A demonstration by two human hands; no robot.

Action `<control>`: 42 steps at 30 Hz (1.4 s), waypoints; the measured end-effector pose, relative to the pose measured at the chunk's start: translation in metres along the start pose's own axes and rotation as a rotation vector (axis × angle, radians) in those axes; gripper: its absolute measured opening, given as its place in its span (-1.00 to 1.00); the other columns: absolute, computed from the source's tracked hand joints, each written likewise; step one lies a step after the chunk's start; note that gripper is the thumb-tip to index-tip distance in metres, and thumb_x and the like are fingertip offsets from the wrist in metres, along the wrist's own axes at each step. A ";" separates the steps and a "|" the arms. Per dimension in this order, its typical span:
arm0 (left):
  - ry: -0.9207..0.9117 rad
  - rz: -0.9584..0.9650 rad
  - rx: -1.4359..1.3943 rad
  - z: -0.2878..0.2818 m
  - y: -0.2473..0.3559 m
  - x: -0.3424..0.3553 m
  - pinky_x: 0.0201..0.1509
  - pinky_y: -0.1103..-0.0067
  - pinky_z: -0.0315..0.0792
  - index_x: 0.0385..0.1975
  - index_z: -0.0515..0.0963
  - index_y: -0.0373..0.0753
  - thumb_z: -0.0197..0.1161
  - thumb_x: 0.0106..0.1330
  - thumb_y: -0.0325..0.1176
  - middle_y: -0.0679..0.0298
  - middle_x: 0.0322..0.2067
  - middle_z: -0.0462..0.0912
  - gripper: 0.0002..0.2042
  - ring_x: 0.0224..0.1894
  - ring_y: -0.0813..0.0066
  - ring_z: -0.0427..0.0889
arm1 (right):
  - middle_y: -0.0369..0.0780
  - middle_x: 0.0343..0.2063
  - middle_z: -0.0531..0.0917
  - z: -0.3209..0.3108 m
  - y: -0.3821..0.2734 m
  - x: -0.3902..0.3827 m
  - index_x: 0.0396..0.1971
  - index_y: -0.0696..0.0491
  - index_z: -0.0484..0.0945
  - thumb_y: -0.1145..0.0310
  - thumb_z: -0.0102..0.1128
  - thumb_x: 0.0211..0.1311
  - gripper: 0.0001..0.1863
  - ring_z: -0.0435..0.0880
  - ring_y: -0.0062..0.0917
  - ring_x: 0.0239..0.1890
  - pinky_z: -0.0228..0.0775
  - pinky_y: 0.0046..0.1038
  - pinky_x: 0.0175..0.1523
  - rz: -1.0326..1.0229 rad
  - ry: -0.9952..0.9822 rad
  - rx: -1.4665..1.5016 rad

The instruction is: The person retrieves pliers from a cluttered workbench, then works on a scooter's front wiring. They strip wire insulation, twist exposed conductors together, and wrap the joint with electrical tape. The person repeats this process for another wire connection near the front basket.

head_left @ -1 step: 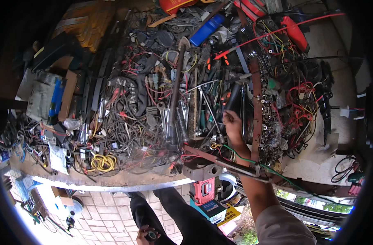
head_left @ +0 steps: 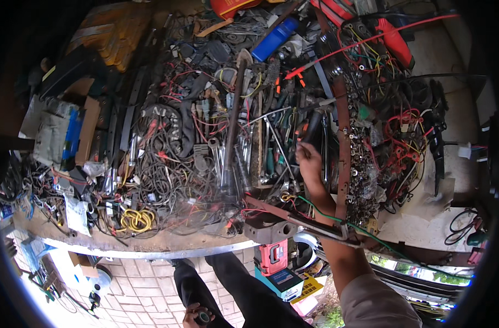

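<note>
My right hand (head_left: 309,159) reaches over the crowded bench, its fingers curled together. Whatever they may hold is too small and dark to make out. Beneath and beside it lie a black cylindrical tool (head_left: 314,127), a long thin metal rod (head_left: 281,147) and several dark-handled hand tools. Down by my leg, my left hand (head_left: 190,316) is closed around a short, round, dark object (head_left: 204,316) with a pale ring-like end. Its exact kind cannot be told.
A rusty metal bar (head_left: 342,147) separates tools from loose nuts and bolts (head_left: 364,175). A thick metal pipe (head_left: 236,120) lies left, beside tangled cables (head_left: 162,180). A green wire (head_left: 380,236) crosses my forearm. Below the bench edge stands a red case (head_left: 271,257) on a teal box (head_left: 282,281).
My right hand has shifted very slightly away from me over the tools. My left hand stays by my leg with the round object still in it.
</note>
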State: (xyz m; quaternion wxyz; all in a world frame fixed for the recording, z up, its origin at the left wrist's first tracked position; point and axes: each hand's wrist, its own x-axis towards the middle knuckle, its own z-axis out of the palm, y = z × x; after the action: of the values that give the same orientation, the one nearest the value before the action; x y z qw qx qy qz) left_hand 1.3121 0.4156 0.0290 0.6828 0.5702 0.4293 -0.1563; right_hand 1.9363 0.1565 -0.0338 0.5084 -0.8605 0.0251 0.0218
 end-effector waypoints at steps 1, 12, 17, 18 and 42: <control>-0.006 0.028 -0.008 0.000 0.001 0.002 -0.12 0.31 0.60 0.12 0.42 -0.32 0.34 0.25 -0.26 0.03 -0.13 0.63 -0.52 -0.16 0.16 0.66 | -0.22 -0.35 0.71 0.012 -0.003 0.016 -0.16 0.13 0.65 0.35 0.25 0.31 -0.80 0.67 -0.54 -0.32 0.47 -0.53 -0.17 -0.097 0.040 -0.051; 0.000 0.029 0.015 -0.009 0.018 0.018 -0.08 0.31 0.61 -0.03 0.47 -0.23 0.41 0.14 -0.38 0.07 -0.10 0.61 -0.60 -0.10 0.18 0.65 | -0.15 0.31 0.33 0.034 -0.011 0.059 0.06 -0.04 0.59 0.34 0.26 0.03 -0.52 0.22 -0.25 0.35 0.00 0.10 0.32 -0.334 0.077 -1.231; 0.142 -0.636 -0.680 0.000 0.036 0.027 -0.22 0.38 0.62 0.06 0.45 -0.27 0.22 0.24 -0.21 0.17 -0.26 0.59 -0.58 -0.25 0.29 0.63 | -0.27 0.45 0.09 0.039 0.003 0.062 -0.02 -0.08 0.66 0.26 0.27 0.04 -0.58 -0.06 -0.24 0.50 -0.26 0.41 0.32 -0.209 -0.005 -0.941; 0.136 -0.640 -0.644 0.003 0.041 0.028 -0.24 0.40 0.62 0.07 0.45 -0.28 0.18 0.25 -0.19 0.19 -0.29 0.59 -0.57 -0.28 0.31 0.63 | -0.29 0.46 0.08 0.040 0.004 0.065 -0.04 -0.08 0.68 0.24 0.28 0.05 -0.60 -0.07 -0.24 0.50 -0.29 0.43 0.32 -0.172 -0.015 -0.853; -0.020 0.031 0.004 0.008 0.009 0.034 -0.48 0.66 0.40 0.05 0.45 -0.38 0.10 0.23 -0.35 0.17 -0.42 0.62 -0.61 -0.48 0.47 0.54 | -0.26 0.41 0.17 0.035 -0.027 0.081 0.20 -0.23 0.49 0.07 0.41 0.04 -0.35 0.04 -0.25 0.46 -0.28 0.38 0.35 -0.146 -0.194 -1.310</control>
State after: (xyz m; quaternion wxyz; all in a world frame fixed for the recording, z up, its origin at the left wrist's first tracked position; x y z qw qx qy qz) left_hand 1.3412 0.4200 0.0083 0.6883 0.5765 0.4131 -0.1522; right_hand 2.0188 0.1986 -0.0320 -0.1193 -0.9852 -0.0975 0.0754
